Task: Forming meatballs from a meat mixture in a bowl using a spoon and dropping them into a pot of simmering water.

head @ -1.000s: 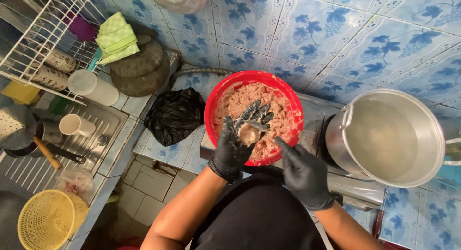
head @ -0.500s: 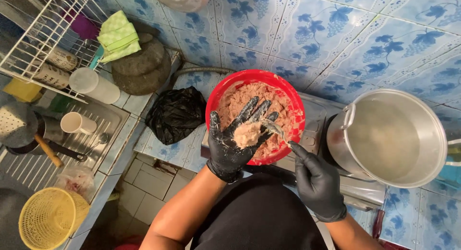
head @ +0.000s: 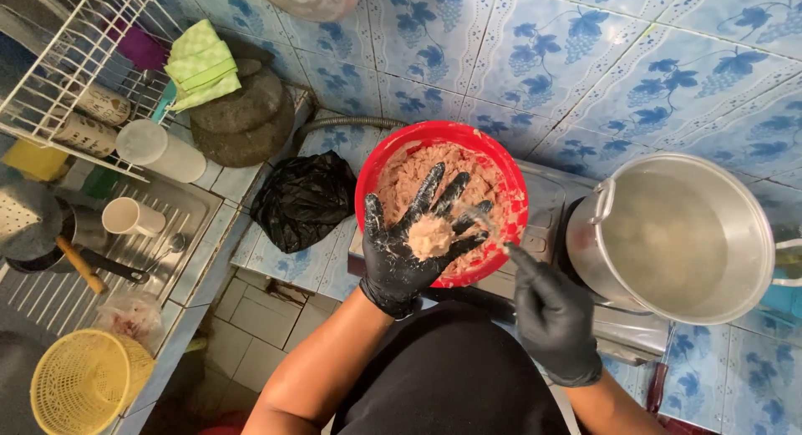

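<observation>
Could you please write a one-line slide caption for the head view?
Black-gloved left hand cups a lump of minced mixture over a red bowl, right hand alongside, beside a steel pot.

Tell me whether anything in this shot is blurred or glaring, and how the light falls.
Head view: the spoon in the right hand is smeared by motion blur; the left hand with its lump of minced meat is fairly sharp; light is soft and even, with faint sheen on the pot rim and wall tiles; straight lines bow near the edges.

Right hand (head: 551, 318) now off the lump (head: 430, 235).
</observation>
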